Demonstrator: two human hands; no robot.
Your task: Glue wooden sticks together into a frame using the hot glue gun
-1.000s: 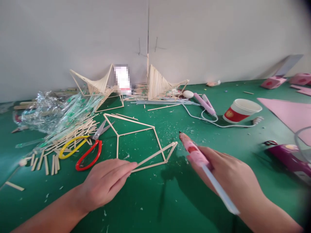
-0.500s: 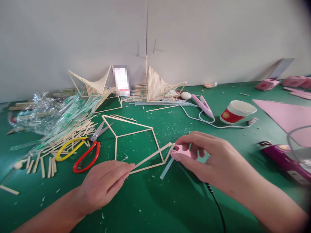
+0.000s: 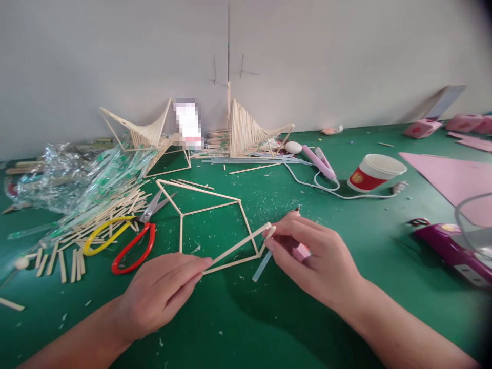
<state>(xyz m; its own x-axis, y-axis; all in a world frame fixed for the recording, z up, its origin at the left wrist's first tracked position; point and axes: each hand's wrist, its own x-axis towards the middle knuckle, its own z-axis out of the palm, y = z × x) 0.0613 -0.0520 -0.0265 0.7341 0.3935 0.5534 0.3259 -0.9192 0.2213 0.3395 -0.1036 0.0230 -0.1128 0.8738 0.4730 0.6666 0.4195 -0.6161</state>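
Observation:
A frame of thin wooden sticks [image 3: 210, 209] stands on the green table, its corners joined. My left hand [image 3: 165, 292] pinches its near left corner together with the end of a slanting wooden stick [image 3: 238, 244]. That stick runs up to the right, over the frame's right side. My right hand [image 3: 319, 256] has thumb and fingers closed on the upper end of a short wooden stick [image 3: 271, 232] at the near right corner, close to the slanting stick's tip. Behind the right hand lies a pink glue gun [image 3: 302, 251], mostly hidden, with a translucent glue stick [image 3: 262, 266] sticking out.
Scissors [image 3: 132, 241] with red and yellow handles lie left of the frame, near loose sticks [image 3: 111, 215] and plastic wrapping [image 3: 65, 174]. Stick models [image 3: 246, 133] stand by the wall. A paper cup [image 3: 374, 174], lilac corded tool [image 3: 321, 161] and purple power strip [image 3: 448, 251] are right.
My right hand's fingers have closed in on the short stick's upper end, moving slightly left. My left hand keeps its pinch. The whole view has shifted a little.

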